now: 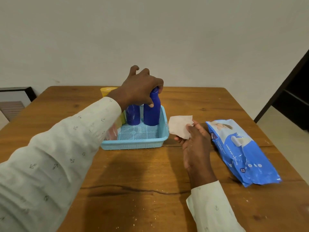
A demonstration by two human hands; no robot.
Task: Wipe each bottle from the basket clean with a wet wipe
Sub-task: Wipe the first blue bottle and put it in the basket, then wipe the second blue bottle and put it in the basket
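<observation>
A light blue perforated basket (145,143) stands on the wooden table (133,181). Two dark blue bottles stand upright at its far side. My left hand (142,88) grips the neck of the taller right-hand blue bottle (153,113), which stands in the basket's far right corner. The shorter blue bottle (133,115) is just left of it. A yellow bottle (123,117) and a pinkish item (112,132) are partly hidden behind my left sleeve. My right hand (194,139), right of the basket, holds a white wet wipe (179,125) by its corner.
A blue pack of baby wipes (240,151) lies on the table at the right. A yellow container (107,91) stands behind the basket. The wall is close behind the table. A dark doorway (294,101) opens at the far right.
</observation>
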